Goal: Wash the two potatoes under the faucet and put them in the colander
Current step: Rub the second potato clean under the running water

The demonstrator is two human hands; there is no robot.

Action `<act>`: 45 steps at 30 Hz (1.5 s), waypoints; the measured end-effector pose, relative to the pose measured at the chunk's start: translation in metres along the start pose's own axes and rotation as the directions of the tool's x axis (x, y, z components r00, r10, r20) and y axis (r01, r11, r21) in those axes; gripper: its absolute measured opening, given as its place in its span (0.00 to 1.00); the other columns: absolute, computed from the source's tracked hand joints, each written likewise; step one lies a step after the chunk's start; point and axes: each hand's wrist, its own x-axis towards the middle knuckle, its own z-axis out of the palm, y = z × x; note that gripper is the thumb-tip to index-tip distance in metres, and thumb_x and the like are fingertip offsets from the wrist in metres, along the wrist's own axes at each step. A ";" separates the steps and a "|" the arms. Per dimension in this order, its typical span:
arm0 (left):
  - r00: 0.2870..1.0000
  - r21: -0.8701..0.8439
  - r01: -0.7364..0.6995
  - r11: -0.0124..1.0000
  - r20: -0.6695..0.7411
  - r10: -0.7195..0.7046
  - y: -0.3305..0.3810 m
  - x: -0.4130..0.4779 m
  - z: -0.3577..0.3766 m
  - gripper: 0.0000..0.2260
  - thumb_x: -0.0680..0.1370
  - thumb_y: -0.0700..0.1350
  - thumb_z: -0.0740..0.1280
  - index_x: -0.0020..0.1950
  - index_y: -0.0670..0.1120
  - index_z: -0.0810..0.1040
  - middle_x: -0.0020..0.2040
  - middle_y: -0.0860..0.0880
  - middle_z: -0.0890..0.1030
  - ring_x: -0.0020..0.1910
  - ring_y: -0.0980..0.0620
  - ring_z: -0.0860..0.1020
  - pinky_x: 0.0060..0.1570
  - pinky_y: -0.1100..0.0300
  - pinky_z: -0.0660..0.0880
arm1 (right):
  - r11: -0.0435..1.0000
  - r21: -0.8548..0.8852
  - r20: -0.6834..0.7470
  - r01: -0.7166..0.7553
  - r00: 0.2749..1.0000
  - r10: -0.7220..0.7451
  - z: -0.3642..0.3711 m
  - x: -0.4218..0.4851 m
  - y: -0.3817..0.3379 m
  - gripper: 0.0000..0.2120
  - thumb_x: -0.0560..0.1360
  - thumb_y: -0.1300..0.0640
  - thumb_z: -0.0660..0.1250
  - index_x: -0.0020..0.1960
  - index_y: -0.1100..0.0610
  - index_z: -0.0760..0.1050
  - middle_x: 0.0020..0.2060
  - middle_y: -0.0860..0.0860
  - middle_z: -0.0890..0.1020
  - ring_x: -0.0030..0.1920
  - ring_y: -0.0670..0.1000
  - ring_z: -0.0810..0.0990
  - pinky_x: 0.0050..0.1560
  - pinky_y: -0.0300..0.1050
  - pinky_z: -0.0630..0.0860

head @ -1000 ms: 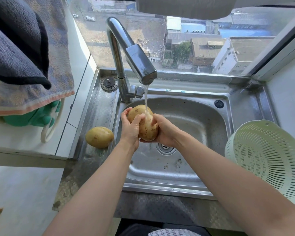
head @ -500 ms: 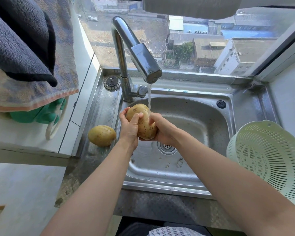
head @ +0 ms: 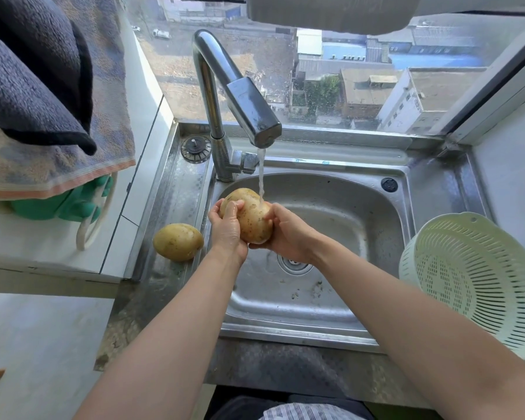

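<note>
The person was washing the first potato (head: 250,218). Both hands were clamped on it over the sink (head: 331,286), the left hand (head: 226,228) wrapping its left side and the right hand (head: 285,234) cupping its right side and underside. Water ran from the faucet (head: 240,95) onto the top of it. The next move would likely call for carrying the wet, slippery potato across to the colander (head: 473,280), which stood empty at the right of the sink, then fetching the other one. There were two potatoes: one in hand, and a second potato (head: 178,242) lying on the steel ledge just left of the basin. There was one colander and one faucet.
</note>
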 end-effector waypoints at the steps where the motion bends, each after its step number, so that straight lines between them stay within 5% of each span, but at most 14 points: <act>1: 1.000 0.000 0.003 1.000 -0.005 -0.003 0.000 0.000 0.000 0.20 0.78 0.42 0.65 0.68 0.54 0.65 0.67 0.42 0.71 0.48 0.46 0.75 0.37 0.51 0.74 | 1.000 0.008 0.007 -0.002 1.000 0.002 0.000 0.001 0.000 0.18 0.78 0.57 0.49 0.63 0.55 0.71 0.58 0.59 0.76 0.59 0.58 0.74 0.70 0.63 0.65; 10: 1.000 -0.017 0.005 1.000 -0.016 -0.005 0.003 0.001 0.002 0.22 0.77 0.42 0.65 0.69 0.53 0.65 0.65 0.43 0.71 0.48 0.47 0.75 0.38 0.51 0.74 | 1.000 0.008 0.000 -0.005 1.000 0.005 -0.001 0.007 0.000 0.18 0.75 0.55 0.52 0.61 0.56 0.72 0.54 0.56 0.78 0.54 0.55 0.76 0.58 0.55 0.70; 18: 1.000 0.017 -0.018 1.000 -0.018 0.018 0.004 0.002 0.004 0.20 0.77 0.42 0.66 0.66 0.54 0.65 0.68 0.41 0.71 0.55 0.43 0.75 0.50 0.45 0.77 | 0.994 -0.111 -0.098 -0.004 0.995 -0.007 0.006 0.010 -0.003 0.42 0.57 0.53 0.64 0.71 0.57 0.62 0.67 0.62 0.71 0.65 0.62 0.75 0.62 0.62 0.76; 26: 0.999 0.018 -0.030 0.999 -0.016 0.030 0.002 0.003 0.004 0.23 0.77 0.42 0.66 0.69 0.55 0.63 0.69 0.41 0.70 0.57 0.42 0.74 0.52 0.45 0.76 | 0.988 -0.156 -0.130 -0.004 0.991 -0.016 0.008 0.006 -0.006 0.41 0.58 0.52 0.64 0.71 0.56 0.62 0.67 0.62 0.70 0.65 0.62 0.75 0.62 0.62 0.76; 32: 0.999 0.009 -0.039 0.999 -0.011 0.039 0.001 0.002 0.006 0.20 0.77 0.42 0.66 0.65 0.55 0.64 0.68 0.41 0.70 0.57 0.42 0.74 0.43 0.50 0.77 | 0.988 -0.153 -0.081 0.005 0.997 -0.018 0.004 0.005 -0.004 0.42 0.57 0.53 0.63 0.72 0.55 0.60 0.68 0.62 0.70 0.65 0.63 0.74 0.63 0.63 0.75; 35: 0.998 -0.040 0.009 0.999 -0.063 -0.011 0.000 0.009 0.006 0.23 0.77 0.44 0.67 0.70 0.52 0.64 0.66 0.41 0.72 0.57 0.41 0.75 0.50 0.44 0.78 | 0.963 -0.263 -0.001 0.053 0.998 -0.055 0.001 0.001 -0.006 0.43 0.62 0.54 0.62 0.76 0.52 0.53 0.64 0.57 0.71 0.57 0.56 0.77 0.57 0.52 0.78; 38: 0.985 -0.049 0.174 0.984 -0.006 -0.174 0.005 0.013 0.006 0.28 0.71 0.51 0.70 0.71 0.50 0.68 0.66 0.41 0.76 0.58 0.41 0.78 0.46 0.45 0.80 | 0.842 -0.513 0.001 0.164 0.982 -0.191 -0.006 0.000 -0.006 0.43 0.65 0.47 0.65 0.76 0.38 0.49 0.74 0.52 0.60 0.72 0.54 0.64 0.73 0.54 0.63; 40: 0.955 0.055 0.279 0.959 0.091 -0.283 0.007 0.010 0.005 0.26 0.71 0.58 0.68 0.67 0.48 0.75 0.63 0.42 0.80 0.58 0.42 0.80 0.50 0.46 0.81 | 0.755 -0.598 0.049 0.270 0.952 -0.302 -0.006 -0.002 -0.004 0.39 0.66 0.42 0.69 0.73 0.37 0.58 0.77 0.51 0.56 0.77 0.53 0.57 0.76 0.55 0.58; 43: 0.920 0.146 0.300 0.943 0.216 -0.326 0.004 0.000 0.004 0.21 0.77 0.62 0.59 0.50 0.47 0.81 0.46 0.43 0.81 0.46 0.46 0.79 0.58 0.46 0.76 | 0.754 -0.545 -0.086 0.366 0.870 -0.485 0.006 -0.002 -0.008 0.26 0.64 0.39 0.68 0.58 0.49 0.73 0.57 0.53 0.78 0.58 0.52 0.78 0.60 0.49 0.77; 45: 0.916 0.272 0.241 0.932 0.255 -0.311 -0.001 -0.009 0.004 0.25 0.75 0.68 0.57 0.47 0.49 0.80 0.40 0.46 0.77 0.41 0.47 0.75 0.55 0.41 0.75 | 0.770 -0.544 -0.264 0.333 0.803 -0.534 0.014 0.003 -0.015 0.19 0.66 0.39 0.64 0.48 0.52 0.75 0.44 0.50 0.80 0.46 0.49 0.78 0.49 0.45 0.77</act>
